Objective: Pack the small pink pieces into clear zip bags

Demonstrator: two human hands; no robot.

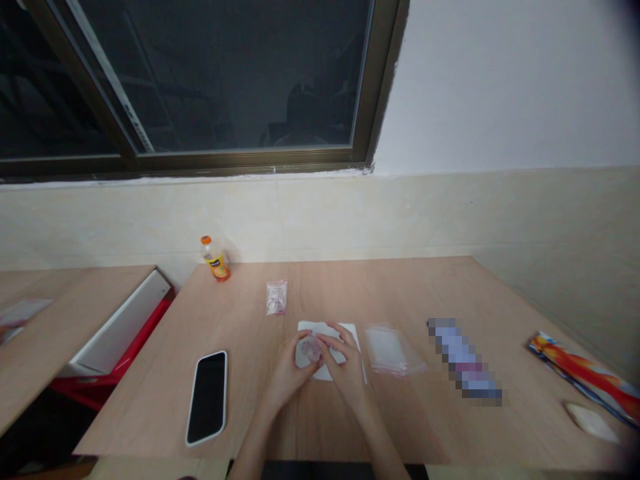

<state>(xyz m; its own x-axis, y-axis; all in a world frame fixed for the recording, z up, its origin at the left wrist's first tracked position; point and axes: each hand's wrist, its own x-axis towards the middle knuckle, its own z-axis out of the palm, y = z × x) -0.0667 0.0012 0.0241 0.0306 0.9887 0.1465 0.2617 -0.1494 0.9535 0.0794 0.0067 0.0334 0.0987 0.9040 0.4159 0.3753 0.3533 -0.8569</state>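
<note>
My left hand point(294, 370) and my right hand point(347, 363) meet over a white sheet point(354, 333) in the middle of the table. Between them is a small clear, slightly pinkish plastic piece point(313, 347), perhaps a bag; its exact kind is blurred. The left thumb and fingers curve around its left side, while the right thumb and forefinger pinch at its right edge. A stack of clear plastic zip bags point(387, 350) lies right of the sheet. Beyond the hands is a filled little zip bag point(277, 297) with a red seal line.
A phone point(207, 398) in a white case lies to the left. An orange drink bottle point(216, 259) stands at the back left near the wall. Rightward are a pixelated item point(465, 363), a colourful packet point(585, 373) and a pale, rounded object point(591, 421) by the table edge.
</note>
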